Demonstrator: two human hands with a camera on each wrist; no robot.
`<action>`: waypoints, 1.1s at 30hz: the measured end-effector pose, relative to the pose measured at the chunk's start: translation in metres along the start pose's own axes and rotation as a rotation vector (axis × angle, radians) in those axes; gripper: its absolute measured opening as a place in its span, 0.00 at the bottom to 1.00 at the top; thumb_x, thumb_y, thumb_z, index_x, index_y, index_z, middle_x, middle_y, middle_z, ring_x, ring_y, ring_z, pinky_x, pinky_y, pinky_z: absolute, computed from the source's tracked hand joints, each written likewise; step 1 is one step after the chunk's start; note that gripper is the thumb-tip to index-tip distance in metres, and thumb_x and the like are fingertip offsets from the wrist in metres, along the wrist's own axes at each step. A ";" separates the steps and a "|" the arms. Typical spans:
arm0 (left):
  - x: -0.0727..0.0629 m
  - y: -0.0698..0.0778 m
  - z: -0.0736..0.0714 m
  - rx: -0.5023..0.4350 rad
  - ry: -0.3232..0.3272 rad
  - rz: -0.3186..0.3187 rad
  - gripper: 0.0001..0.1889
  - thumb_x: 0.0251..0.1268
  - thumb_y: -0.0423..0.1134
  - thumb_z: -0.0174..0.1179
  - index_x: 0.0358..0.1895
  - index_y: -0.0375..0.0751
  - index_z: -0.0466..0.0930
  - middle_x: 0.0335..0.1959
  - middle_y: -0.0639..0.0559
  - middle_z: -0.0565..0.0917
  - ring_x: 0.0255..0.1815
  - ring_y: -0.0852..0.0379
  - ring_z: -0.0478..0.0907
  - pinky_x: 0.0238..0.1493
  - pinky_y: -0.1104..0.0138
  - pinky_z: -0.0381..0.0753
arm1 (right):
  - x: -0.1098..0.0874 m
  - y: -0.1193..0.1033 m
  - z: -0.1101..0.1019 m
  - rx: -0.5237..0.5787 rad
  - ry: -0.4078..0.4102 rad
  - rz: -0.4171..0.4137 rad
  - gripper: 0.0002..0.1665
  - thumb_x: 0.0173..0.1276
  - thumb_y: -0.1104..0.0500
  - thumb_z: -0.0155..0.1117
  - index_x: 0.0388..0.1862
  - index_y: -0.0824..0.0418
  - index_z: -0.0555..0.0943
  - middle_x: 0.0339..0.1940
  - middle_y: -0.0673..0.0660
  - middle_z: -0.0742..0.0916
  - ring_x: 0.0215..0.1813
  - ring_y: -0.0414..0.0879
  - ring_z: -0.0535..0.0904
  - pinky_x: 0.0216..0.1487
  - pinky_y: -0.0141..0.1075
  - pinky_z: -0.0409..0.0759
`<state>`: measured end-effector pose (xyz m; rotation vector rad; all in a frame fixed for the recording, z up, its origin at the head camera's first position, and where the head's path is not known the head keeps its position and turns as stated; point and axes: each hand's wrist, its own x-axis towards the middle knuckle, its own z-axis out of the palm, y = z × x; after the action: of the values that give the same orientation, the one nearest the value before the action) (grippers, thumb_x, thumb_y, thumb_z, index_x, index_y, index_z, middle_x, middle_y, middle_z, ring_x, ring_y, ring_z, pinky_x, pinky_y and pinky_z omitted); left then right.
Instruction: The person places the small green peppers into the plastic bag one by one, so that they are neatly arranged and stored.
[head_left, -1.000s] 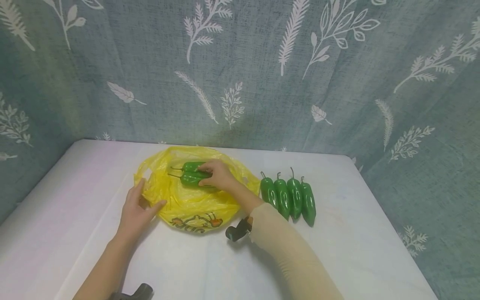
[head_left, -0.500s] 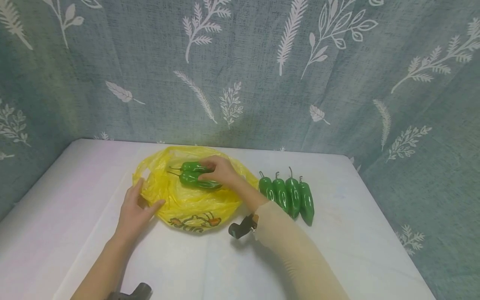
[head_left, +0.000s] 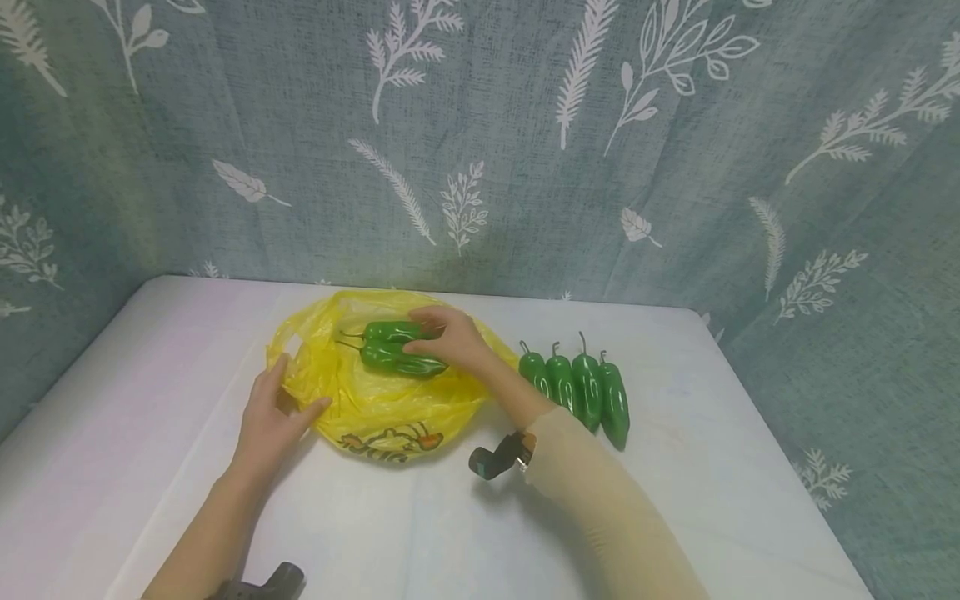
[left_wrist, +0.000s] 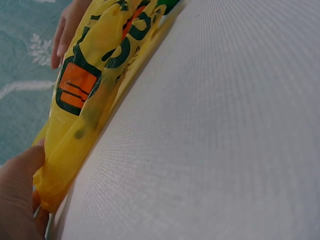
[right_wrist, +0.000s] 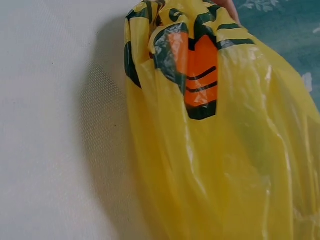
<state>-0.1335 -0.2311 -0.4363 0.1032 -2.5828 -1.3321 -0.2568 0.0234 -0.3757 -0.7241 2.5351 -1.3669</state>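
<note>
A yellow plastic bag (head_left: 420,408) with dark and orange print lies with its mouth spread wide. Two glossy green peppers, an upper one (head_left: 386,331) and a lower one (head_left: 390,357), lie side by side in the opening, stems to the left. My left hand (head_left: 273,417) holds the bag's left edge; in the left wrist view its thumb (left_wrist: 31,159) lies against the plastic. Over the right end of the upper pepper is my right hand (head_left: 453,337), thumb and fingers apart. That hand hides the pepper's tip. The right wrist view mostly shows the bag's side (right_wrist: 225,165).
Several more green peppers (head_left: 588,387) stand in a row right of the bag, stems away from me; my right forearm covers part of them. A white cloth (head_left: 337,533) covers the table. A grey-green leaf-patterned curtain (head_left: 517,208) hangs behind it.
My right hand has let go of the peppers and drawn back rightward, so more of both shows. The peppers stay in the bag. My left hand has kept its place.
</note>
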 end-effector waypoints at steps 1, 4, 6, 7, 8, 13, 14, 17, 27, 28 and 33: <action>0.000 0.000 0.000 0.001 0.000 -0.003 0.49 0.60 0.47 0.64 0.76 0.39 0.40 0.70 0.31 0.55 0.70 0.31 0.52 0.70 0.40 0.52 | -0.001 0.000 -0.001 0.003 0.008 -0.003 0.33 0.56 0.53 0.72 0.62 0.57 0.76 0.58 0.53 0.81 0.57 0.48 0.78 0.56 0.36 0.79; 0.000 0.001 0.000 0.005 -0.002 -0.011 0.49 0.60 0.46 0.64 0.76 0.39 0.40 0.70 0.31 0.55 0.70 0.31 0.52 0.70 0.40 0.52 | -0.004 0.000 -0.005 0.020 0.023 -0.006 0.34 0.56 0.53 0.73 0.62 0.58 0.75 0.58 0.54 0.81 0.57 0.49 0.78 0.57 0.37 0.78; 0.000 0.002 0.000 0.007 -0.003 -0.019 0.49 0.60 0.47 0.64 0.76 0.40 0.40 0.70 0.32 0.55 0.70 0.31 0.52 0.70 0.40 0.52 | -0.006 0.000 -0.007 0.040 0.025 -0.010 0.35 0.56 0.53 0.73 0.63 0.60 0.74 0.59 0.55 0.81 0.58 0.50 0.77 0.59 0.38 0.77; 0.000 0.002 0.000 0.006 -0.003 -0.023 0.49 0.60 0.47 0.64 0.76 0.40 0.40 0.71 0.32 0.55 0.70 0.32 0.52 0.70 0.40 0.52 | -0.007 -0.001 -0.008 0.052 0.028 -0.012 0.36 0.56 0.54 0.73 0.63 0.60 0.74 0.60 0.56 0.80 0.58 0.51 0.77 0.60 0.39 0.76; 0.000 0.002 0.000 0.005 -0.004 -0.025 0.49 0.60 0.47 0.64 0.76 0.40 0.40 0.71 0.32 0.54 0.70 0.32 0.52 0.70 0.40 0.52 | -0.008 -0.001 -0.010 0.061 0.032 -0.015 0.36 0.56 0.54 0.73 0.63 0.61 0.73 0.60 0.56 0.80 0.59 0.51 0.77 0.61 0.40 0.76; 0.000 0.003 0.000 0.001 -0.009 -0.030 0.49 0.60 0.48 0.64 0.76 0.41 0.39 0.71 0.32 0.54 0.71 0.32 0.51 0.70 0.40 0.51 | -0.017 -0.001 -0.018 0.105 0.066 -0.045 0.37 0.57 0.55 0.72 0.65 0.61 0.72 0.62 0.58 0.79 0.60 0.51 0.75 0.64 0.44 0.73; 0.000 0.003 0.000 0.001 -0.009 -0.028 0.49 0.60 0.48 0.64 0.76 0.41 0.40 0.71 0.32 0.54 0.71 0.32 0.51 0.70 0.40 0.51 | -0.019 -0.001 -0.020 0.107 0.073 -0.052 0.36 0.57 0.55 0.72 0.65 0.61 0.72 0.62 0.58 0.79 0.60 0.51 0.75 0.65 0.45 0.72; 0.000 0.002 0.000 0.000 -0.012 -0.031 0.49 0.60 0.48 0.63 0.76 0.41 0.40 0.71 0.32 0.53 0.71 0.32 0.51 0.70 0.40 0.51 | -0.024 0.001 -0.024 0.118 0.090 -0.063 0.37 0.57 0.55 0.72 0.65 0.61 0.71 0.62 0.58 0.79 0.61 0.49 0.75 0.66 0.45 0.71; 0.000 0.003 -0.002 -0.007 -0.017 -0.025 0.49 0.60 0.48 0.64 0.76 0.40 0.40 0.71 0.32 0.53 0.71 0.32 0.51 0.70 0.40 0.52 | -0.045 0.001 -0.035 0.212 0.128 -0.100 0.37 0.57 0.60 0.71 0.66 0.61 0.70 0.62 0.59 0.78 0.61 0.49 0.74 0.66 0.40 0.71; 0.000 0.003 -0.002 -0.009 -0.016 -0.022 0.49 0.60 0.47 0.64 0.76 0.40 0.40 0.71 0.32 0.53 0.71 0.32 0.51 0.70 0.40 0.52 | -0.047 0.001 -0.036 0.213 0.130 -0.103 0.37 0.57 0.60 0.72 0.66 0.61 0.70 0.62 0.60 0.78 0.62 0.49 0.74 0.66 0.40 0.71; 0.000 0.003 -0.001 -0.009 -0.015 -0.016 0.49 0.60 0.47 0.64 0.76 0.40 0.40 0.71 0.32 0.53 0.71 0.31 0.50 0.70 0.40 0.51 | -0.057 0.003 -0.040 0.191 0.157 -0.119 0.38 0.56 0.60 0.72 0.66 0.58 0.71 0.63 0.58 0.78 0.62 0.48 0.74 0.67 0.39 0.70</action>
<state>-0.1329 -0.2303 -0.4329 0.1137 -2.5935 -1.3547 -0.2232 0.0822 -0.3598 -0.7682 2.4635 -1.7413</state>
